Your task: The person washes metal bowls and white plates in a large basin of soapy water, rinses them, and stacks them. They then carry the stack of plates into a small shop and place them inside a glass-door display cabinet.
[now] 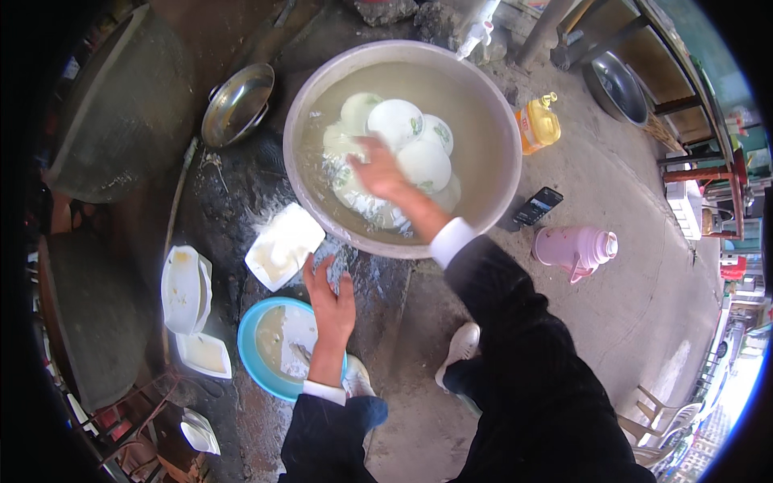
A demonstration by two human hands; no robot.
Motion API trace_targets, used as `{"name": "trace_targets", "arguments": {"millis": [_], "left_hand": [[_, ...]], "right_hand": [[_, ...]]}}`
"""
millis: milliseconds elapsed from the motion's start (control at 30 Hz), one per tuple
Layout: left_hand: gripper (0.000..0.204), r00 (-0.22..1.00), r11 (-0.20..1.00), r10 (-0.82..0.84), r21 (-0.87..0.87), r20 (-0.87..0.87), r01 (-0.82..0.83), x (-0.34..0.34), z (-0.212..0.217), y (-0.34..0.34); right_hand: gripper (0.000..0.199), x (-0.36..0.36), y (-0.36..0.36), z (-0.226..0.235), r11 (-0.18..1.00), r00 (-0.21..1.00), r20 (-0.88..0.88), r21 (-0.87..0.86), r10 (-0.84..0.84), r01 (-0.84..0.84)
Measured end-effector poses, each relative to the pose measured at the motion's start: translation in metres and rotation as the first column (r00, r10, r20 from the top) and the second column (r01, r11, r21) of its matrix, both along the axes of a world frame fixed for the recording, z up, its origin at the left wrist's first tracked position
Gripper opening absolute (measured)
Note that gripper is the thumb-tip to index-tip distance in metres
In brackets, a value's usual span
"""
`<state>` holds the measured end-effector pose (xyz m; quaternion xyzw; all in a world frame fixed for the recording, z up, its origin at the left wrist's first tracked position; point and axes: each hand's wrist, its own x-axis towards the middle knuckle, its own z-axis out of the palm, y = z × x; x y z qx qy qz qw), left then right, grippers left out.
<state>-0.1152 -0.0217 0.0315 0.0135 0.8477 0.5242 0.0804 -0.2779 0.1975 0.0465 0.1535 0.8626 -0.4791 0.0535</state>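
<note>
A large metal basin (499, 121) of cloudy water holds several white bowls (396, 121) and plates. My right hand (378, 171) reaches into the basin and rests among the submerged dishes; whether it grips one I cannot tell. My left hand (328, 296) hangs open, fingers spread, between a white square plate (283, 245) on the ground and a blue basin (254, 354) that holds dirty water and a white dish. It holds nothing.
Stacked white dishes (183, 290) lie at the left with more below (200, 432). A metal wok (235, 103) sits upper left. A yellow bottle (538, 123), a phone (538, 205) and a pink flask (576, 248) stand right of the basin. My shoes (460, 346) are on wet concrete.
</note>
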Motion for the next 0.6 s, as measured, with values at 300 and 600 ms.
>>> {"name": "trace_targets", "arguments": {"millis": [300, 600], "left_hand": [[0.039, 0.793, 0.959, -0.282, -0.122, -0.54, 0.257, -0.153, -0.012, 0.075], [0.043, 0.676, 0.41, -0.731, -0.737, 0.086, 0.537, -0.163, -0.063, 0.098]], "right_hand": [[0.052, 0.028, 0.162, -0.142, 0.687, 0.945, 0.324, 0.676, 0.047, -0.266], [0.035, 0.041, 0.149, -0.116, 0.937, 0.937, 0.351, 0.326, 0.001, -0.123]]}}
